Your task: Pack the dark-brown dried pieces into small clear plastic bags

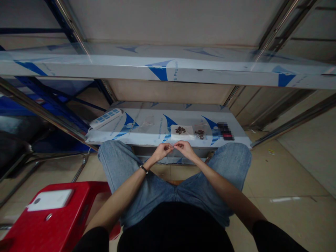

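My left hand [163, 151] and my right hand [184, 149] meet fingertip to fingertip just in front of the shelf edge, above the gap between my knees. Both are closed in a pinch. Whatever sits between the fingers is too small to make out. Beyond them, a pile of small dark brown pieces [180, 130] lies on a white sheet [188, 135]. To its right, a clear plastic bag [200, 133] holds more of the brown pieces. Another clear bag [147, 121], crumpled, rests farther left on the film-covered lower shelf [141, 134].
A white power strip [106, 118] lies at the shelf's left end, a blurred-out dark object [225, 131] at its right. Above runs an upper shelf [110, 66]. At lower left, a red stool [60, 218] carries a white phone-like device [51, 199]. Metal posts flank both sides.
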A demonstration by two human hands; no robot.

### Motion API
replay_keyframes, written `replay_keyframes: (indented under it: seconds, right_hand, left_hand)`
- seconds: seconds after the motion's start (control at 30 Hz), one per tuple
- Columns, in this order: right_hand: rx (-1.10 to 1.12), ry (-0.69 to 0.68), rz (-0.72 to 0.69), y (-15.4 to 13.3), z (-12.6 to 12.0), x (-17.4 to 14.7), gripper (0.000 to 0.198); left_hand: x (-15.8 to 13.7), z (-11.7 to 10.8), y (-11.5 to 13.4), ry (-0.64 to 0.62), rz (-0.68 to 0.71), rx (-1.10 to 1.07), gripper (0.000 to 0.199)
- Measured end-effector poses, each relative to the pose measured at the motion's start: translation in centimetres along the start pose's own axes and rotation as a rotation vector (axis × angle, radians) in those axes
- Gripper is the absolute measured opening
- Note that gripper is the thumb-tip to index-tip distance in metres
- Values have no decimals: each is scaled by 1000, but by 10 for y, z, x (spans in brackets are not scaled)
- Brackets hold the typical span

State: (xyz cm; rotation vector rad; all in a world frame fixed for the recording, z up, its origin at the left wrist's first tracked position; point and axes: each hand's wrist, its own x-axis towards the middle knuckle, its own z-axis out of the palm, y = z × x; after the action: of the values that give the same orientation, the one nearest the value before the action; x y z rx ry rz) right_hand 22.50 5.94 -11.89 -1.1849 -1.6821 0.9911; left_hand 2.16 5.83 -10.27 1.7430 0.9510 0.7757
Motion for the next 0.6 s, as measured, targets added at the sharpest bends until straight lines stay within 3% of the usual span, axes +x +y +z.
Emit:
replay_keyframes:
  seconds: [0.2,0.43,0.6]
  right_hand:
    - [-54,89,-131,-12,-1,-4,19]
    - [-180,37,-290,-18,-2,-6,2]
    - [-207,17,-345,-20,1,-8,10]
  left_hand:
    - [2,0,-3,88,4,63,33]
    - [5,0,-6,164,-7,-10,30]
    - [2,0,0,180,30,172,19]
